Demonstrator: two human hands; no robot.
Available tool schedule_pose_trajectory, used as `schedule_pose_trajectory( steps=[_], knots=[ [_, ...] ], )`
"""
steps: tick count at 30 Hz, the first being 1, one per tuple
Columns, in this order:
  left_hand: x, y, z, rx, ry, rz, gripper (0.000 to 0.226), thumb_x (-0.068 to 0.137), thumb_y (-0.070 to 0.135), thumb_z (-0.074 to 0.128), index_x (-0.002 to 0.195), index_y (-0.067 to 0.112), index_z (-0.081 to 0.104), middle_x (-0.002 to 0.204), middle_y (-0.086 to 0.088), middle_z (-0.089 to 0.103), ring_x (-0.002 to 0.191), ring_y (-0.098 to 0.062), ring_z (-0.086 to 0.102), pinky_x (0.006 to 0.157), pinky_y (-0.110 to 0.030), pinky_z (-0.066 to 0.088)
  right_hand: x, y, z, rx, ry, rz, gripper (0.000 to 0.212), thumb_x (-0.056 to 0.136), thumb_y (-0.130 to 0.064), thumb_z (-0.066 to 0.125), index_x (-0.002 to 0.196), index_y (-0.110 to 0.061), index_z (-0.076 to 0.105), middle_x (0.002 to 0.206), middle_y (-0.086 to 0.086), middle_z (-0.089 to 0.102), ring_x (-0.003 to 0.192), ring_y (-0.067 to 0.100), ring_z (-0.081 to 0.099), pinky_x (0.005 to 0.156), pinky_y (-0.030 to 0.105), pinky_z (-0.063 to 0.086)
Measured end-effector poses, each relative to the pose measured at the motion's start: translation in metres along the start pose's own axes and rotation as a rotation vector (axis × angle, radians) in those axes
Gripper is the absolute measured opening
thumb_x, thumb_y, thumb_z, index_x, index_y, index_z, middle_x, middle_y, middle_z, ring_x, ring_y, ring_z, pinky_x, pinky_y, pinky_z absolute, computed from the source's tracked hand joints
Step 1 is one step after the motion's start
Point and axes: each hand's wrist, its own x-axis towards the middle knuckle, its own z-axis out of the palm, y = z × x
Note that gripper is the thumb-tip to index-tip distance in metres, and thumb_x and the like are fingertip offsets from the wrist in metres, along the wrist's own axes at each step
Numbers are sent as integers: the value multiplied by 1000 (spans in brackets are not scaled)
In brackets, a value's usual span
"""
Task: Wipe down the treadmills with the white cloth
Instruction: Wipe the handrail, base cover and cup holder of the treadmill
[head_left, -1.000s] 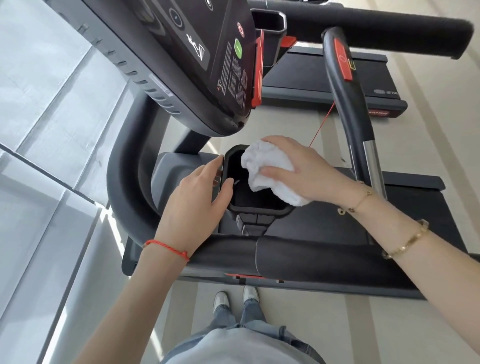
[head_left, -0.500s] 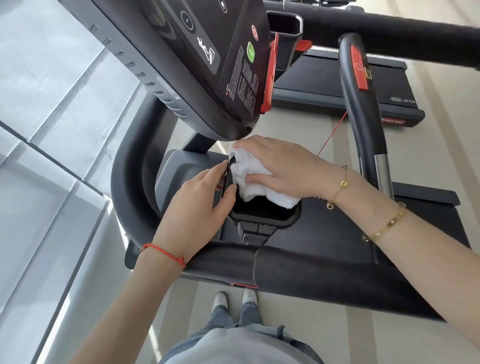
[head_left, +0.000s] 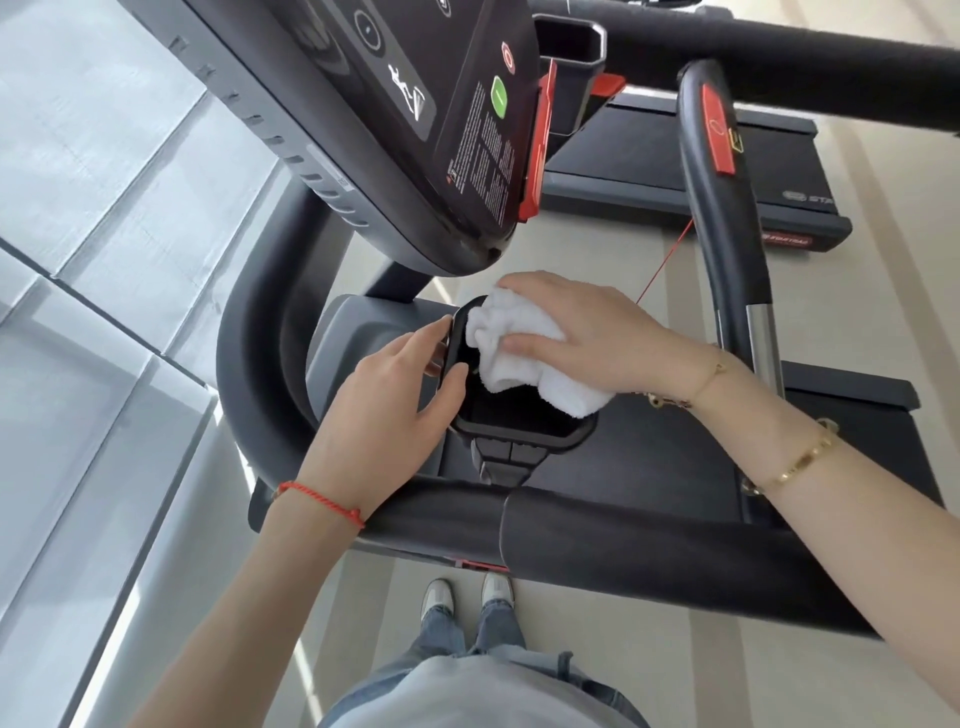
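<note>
Bracing the black cup-holder tray (head_left: 524, 431) by its left rim is the left hand (head_left: 384, 410), fingers (head_left: 423, 338) only lightly curved, thumb and fingertips resting on the edge rather than clamped round it, nothing carried. Sitting just right of that, bunched over the tray's upper part and partly down inside it, is the white cloth (head_left: 519, 358): soft, light, limp, likely to fold and slide under pressure, so best taken in a full-palm bunch with loose ends tucked in. Pressing down on it from the right is the right hand (head_left: 587, 338), fingers curled over the wad, thumb pinning the near fold. Rigid, fixed and smooth is the treadmill (head_left: 623, 540) beneath, probably needing only firm rubbing. Running further right is the upright handrail (head_left: 722, 208), with a second treadmill (head_left: 675, 156) beyond, presumably not yet wiped.
</note>
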Motion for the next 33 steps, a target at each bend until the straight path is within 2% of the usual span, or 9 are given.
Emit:
schedule_pose_trajectory(
  steps=[3,9,13,17,21,24,27,30,33],
  knots=[
    [0,0,0,-7,-10,-8,48,94,39,50,139,23,51,106,11,62,100,-11,63,88,-26,51,-15,-3,6,139,93,103,49,95,-46,53,140,-31,41,132,-13,48,112,11,49,82,26,30],
    [0,1,-2,-7,-22,1,51,94,39,49,140,16,51,113,0,68,102,-16,63,89,-29,51,-75,-28,38,553,276,358,62,95,-34,57,146,-23,24,137,-7,42,122,9,44,93,22,35],
    [1,0,-1,10,-28,7,52,94,40,47,139,15,51,113,-2,68,101,-18,64,86,-29,51,-70,-33,38,564,267,405,58,94,-33,58,142,-14,31,135,0,47,122,15,49,94,25,42],
    [0,-3,0,-1,-25,16,52,94,41,46,138,15,52,107,-1,69,96,-16,63,81,-23,46,-36,-18,18,399,229,392,62,94,-37,58,145,-14,31,132,3,50,111,17,48,82,27,35],
    [1,-5,1,-10,-7,16,53,93,44,46,138,17,53,105,4,68,90,-3,58,80,-18,42,-54,-16,21,481,204,357,60,94,-42,56,144,-23,31,121,-9,55,105,10,56,72,17,40],
    [1,-5,0,-41,-16,3,50,95,44,45,138,19,53,105,7,68,94,-6,62,87,-27,51,-85,-24,19,526,211,305,60,90,-59,48,143,-37,32,108,-33,58,95,-15,56,70,5,43],
    [1,-5,-3,-80,-7,-5,44,98,38,45,136,19,55,102,11,66,94,-7,64,92,-30,52,-112,-31,12,478,201,223,59,86,-66,45,142,-52,28,113,-51,47,104,-30,45,80,-6,33],
    [-2,-4,-5,-98,-4,-3,43,99,37,43,135,19,57,100,8,68,90,-5,64,88,-15,47,-122,-39,15,306,101,108,71,88,-66,42,149,-41,18,146,-40,18,130,-28,14,97,-7,16],
    [-7,-4,-9,-110,3,-13,40,101,35,40,132,21,60,96,8,68,86,-3,62,81,1,36,-110,-48,18,77,25,42,74,86,-69,35,145,-25,30,153,-16,27,142,-11,4,108,7,10]
  ],
)
